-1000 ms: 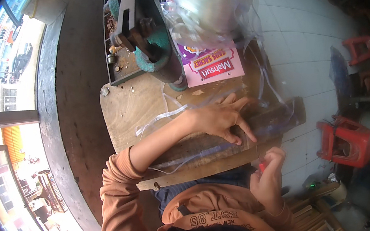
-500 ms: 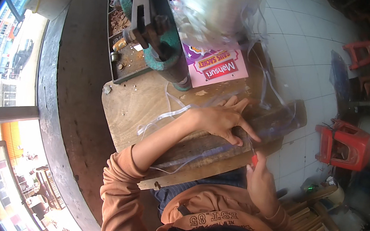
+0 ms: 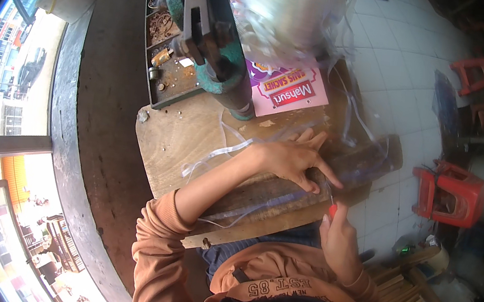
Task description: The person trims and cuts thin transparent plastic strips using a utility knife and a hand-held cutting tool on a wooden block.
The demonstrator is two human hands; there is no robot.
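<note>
My left hand [image 3: 294,160] lies on a dark wooden board [image 3: 385,154] with its fingers spread. It presses on a clear plastic strip [image 3: 281,201] that runs along the board. Just right of those fingers, my right hand [image 3: 340,240] is closed around a small tool with a red handle [image 3: 332,210]. A thin metal tip points from the tool toward the strip beside my left fingertips; its exact shape is too small to make out. Under the board is a lighter wooden tabletop [image 3: 164,141]. Loose whitish strips [image 3: 214,154] curl beneath and beside my left forearm.
A green and dark metal machine [image 3: 221,56] stands beyond my left hand, beside a compartmented tray [image 3: 160,102] of small parts. Behind are a pink printed sheet [image 3: 297,100] and a big bundle of clear plastic [image 3: 296,17]. A red stool [image 3: 462,195] stands on the tiled floor.
The view has shifted slightly. Both hands keep nearly the same places, with the right hand and its red-handled tool still beside the left fingertips.
</note>
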